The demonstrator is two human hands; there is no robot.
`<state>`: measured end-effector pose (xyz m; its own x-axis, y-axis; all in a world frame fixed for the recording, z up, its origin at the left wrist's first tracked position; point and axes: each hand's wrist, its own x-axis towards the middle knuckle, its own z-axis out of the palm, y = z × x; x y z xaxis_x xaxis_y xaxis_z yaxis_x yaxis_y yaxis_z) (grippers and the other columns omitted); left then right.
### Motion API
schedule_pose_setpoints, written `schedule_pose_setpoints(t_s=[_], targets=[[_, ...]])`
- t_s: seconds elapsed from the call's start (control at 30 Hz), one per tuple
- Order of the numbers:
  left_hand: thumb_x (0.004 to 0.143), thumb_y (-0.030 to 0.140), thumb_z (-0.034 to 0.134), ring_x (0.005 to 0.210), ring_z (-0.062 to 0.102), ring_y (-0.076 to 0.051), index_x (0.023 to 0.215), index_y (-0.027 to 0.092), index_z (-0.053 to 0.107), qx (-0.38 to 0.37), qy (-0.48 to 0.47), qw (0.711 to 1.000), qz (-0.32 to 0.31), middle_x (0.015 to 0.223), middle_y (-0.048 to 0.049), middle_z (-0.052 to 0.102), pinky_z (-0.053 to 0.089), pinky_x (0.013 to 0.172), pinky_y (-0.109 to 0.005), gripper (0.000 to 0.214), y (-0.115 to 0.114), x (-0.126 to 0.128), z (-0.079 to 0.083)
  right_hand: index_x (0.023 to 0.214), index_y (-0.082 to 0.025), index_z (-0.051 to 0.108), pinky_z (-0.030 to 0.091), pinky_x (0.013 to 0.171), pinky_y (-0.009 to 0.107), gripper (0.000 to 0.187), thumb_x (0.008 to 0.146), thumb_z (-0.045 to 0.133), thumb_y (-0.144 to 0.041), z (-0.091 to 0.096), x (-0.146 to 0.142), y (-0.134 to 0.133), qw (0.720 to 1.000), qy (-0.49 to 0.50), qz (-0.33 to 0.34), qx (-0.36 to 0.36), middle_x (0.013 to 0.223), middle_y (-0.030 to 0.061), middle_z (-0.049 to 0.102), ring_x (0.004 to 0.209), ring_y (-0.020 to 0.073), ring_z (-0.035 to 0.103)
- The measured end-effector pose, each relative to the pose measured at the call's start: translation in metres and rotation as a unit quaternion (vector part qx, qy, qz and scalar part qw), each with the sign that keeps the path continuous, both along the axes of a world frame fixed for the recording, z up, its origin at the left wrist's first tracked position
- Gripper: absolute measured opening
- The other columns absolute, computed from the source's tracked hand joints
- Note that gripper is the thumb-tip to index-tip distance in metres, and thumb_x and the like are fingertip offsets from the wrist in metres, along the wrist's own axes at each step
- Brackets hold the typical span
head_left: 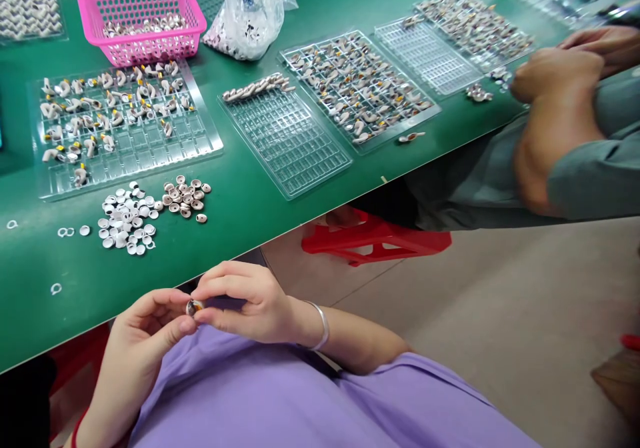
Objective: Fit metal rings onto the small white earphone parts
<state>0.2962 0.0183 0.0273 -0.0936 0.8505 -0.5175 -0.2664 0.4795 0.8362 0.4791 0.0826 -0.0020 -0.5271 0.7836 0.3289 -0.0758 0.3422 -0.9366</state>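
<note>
Over my lap, just off the table's front edge, my left hand (150,335) and my right hand (245,301) meet fingertip to fingertip. Between them they pinch a small earbud shell (195,307), with a dark round face and a bit of orange. Fingers cover most of it. On the table beyond my hands lie a heap of white cup-shaped caps (125,221) and a smaller pile of beige caps (186,198). Behind these, a clear tray (200,138) holds rows of beige earbud parts with orange tabs.
A pink basket (93,8) of small parts and a clear plastic bag (260,15) stand at the back. More trays, one sparsely filled (300,148) and one full (360,88), lie to the right. A co-worker's hands (560,71) work there, above a red stool (390,235).
</note>
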Motion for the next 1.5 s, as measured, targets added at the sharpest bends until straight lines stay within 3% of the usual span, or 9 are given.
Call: schedule_pose_setpoints(t_s=[0.2, 0.33, 0.57, 0.87, 1.03, 1.1, 1.33, 1.5], targets=[[0.063, 0.031, 0.093, 0.072, 0.074, -0.015, 0.082, 0.023, 0.08, 0.009, 0.043, 0.999, 0.001, 0.079, -0.0024, 0.08, 0.061, 0.069, -0.018, 0.024, -0.003, -0.001, -0.003, 0.103, -0.017, 0.075, 0.06, 0.082, 0.031, 0.016, 0.094, 0.067, -0.027, 0.0, 0.002, 0.001, 0.997, -0.007, 0.005, 0.078, 0.097, 0.0118, 0.076, 0.088, 0.0185, 0.071], [0.063, 0.03, 0.093, 0.073, 0.075, -0.015, 0.081, 0.025, 0.081, 0.021, 0.045, 0.999, 0.0, 0.08, -0.0012, 0.081, 0.061, 0.071, -0.018, 0.023, -0.003, -0.001, -0.004, 0.103, -0.017, 0.075, 0.059, 0.086, 0.03, 0.017, 0.093, 0.069, -0.028, -0.002, 0.003, 0.002, 0.997, -0.009, 0.009, 0.072, 0.096, 0.0112, 0.075, 0.091, 0.0187, 0.071], [0.065, 0.036, 0.091, 0.073, 0.076, -0.015, 0.084, 0.028, 0.082, 0.036, 0.06, 0.998, -0.004, 0.082, -0.0015, 0.081, 0.061, 0.071, -0.017, 0.022, -0.007, -0.002, -0.006, 0.098, -0.011, 0.072, 0.061, 0.075, 0.02, 0.017, 0.091, 0.072, -0.026, -0.01, -0.003, 0.001, 0.989, 0.056, -0.05, 0.131, 0.086, 0.0077, 0.072, 0.076, 0.0117, 0.07], [0.069, 0.042, 0.088, 0.077, 0.077, -0.017, 0.089, 0.03, 0.083, 0.033, 0.073, 0.997, -0.012, 0.087, -0.0029, 0.082, 0.061, 0.074, -0.018, 0.024, -0.012, -0.006, -0.011, 0.087, -0.014, 0.067, 0.06, 0.068, 0.02, 0.019, 0.089, 0.074, -0.032, -0.008, -0.008, -0.001, 0.987, 0.085, -0.074, 0.114, 0.078, 0.0046, 0.072, 0.069, 0.0106, 0.068], [0.064, 0.037, 0.091, 0.076, 0.076, -0.016, 0.087, 0.028, 0.083, 0.038, 0.104, 0.994, 0.012, 0.086, -0.0015, 0.082, 0.061, 0.073, -0.016, 0.026, -0.011, -0.004, -0.008, 0.093, -0.013, 0.068, 0.063, 0.078, 0.023, 0.004, 0.095, 0.065, -0.015, -0.005, -0.006, -0.003, 0.991, 0.061, -0.048, 0.109, 0.086, 0.0074, 0.074, 0.081, 0.0126, 0.071], [0.064, 0.036, 0.092, 0.077, 0.076, -0.016, 0.089, 0.027, 0.083, 0.035, 0.115, 0.993, 0.017, 0.087, -0.0015, 0.082, 0.061, 0.074, -0.017, 0.027, -0.012, -0.004, -0.008, 0.096, -0.013, 0.069, 0.063, 0.081, 0.023, 0.007, 0.094, 0.063, -0.01, -0.005, -0.005, -0.004, 0.991, 0.053, -0.049, 0.109, 0.089, 0.0084, 0.074, 0.084, 0.0129, 0.072], [0.068, 0.028, 0.09, 0.085, 0.074, -0.014, 0.087, 0.031, 0.082, 0.095, 0.101, 0.99, 0.008, 0.092, 0.0018, 0.08, 0.06, 0.079, -0.017, 0.02, -0.015, -0.006, -0.014, 0.097, -0.01, 0.07, 0.064, 0.079, 0.022, 0.006, 0.092, 0.067, -0.011, -0.01, -0.006, -0.006, 0.988, 0.059, -0.073, 0.123, 0.09, 0.0105, 0.074, 0.082, 0.0133, 0.072], [0.07, 0.03, 0.088, 0.083, 0.076, -0.015, 0.088, 0.031, 0.082, 0.099, 0.149, 0.984, 0.003, 0.092, 0.0004, 0.081, 0.06, 0.077, -0.016, 0.02, -0.014, -0.004, -0.012, 0.098, -0.01, 0.071, 0.064, 0.079, 0.021, 0.007, 0.093, 0.066, -0.01, -0.011, -0.006, -0.007, 0.987, 0.059, -0.069, 0.131, 0.092, 0.0105, 0.074, 0.082, 0.0124, 0.072]])
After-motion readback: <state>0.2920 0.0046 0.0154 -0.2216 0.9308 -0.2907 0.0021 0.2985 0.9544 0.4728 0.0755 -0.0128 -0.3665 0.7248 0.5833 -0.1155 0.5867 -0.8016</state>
